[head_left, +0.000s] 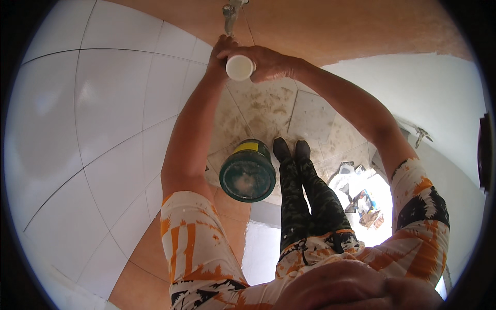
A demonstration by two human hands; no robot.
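Note:
My right hand (269,63) is closed around a white cup-like container (240,67), its round end facing me and pale inside. My left hand (221,47) is up against the right one, just under a metal tap (228,19) on the orange-brown wall. The right hand and the container cover part of the left hand, so how its fingers are set and whether it holds anything is hidden. I cannot make out any water running from the tap.
A dark green bucket (247,179) with a yellow label stands on the dirty tiled floor (263,103), beside my dark boots (282,149). White tiles (111,88) line the left wall. On the right are another metal fitting (423,136) and a sunlit heap of rubbish (366,202).

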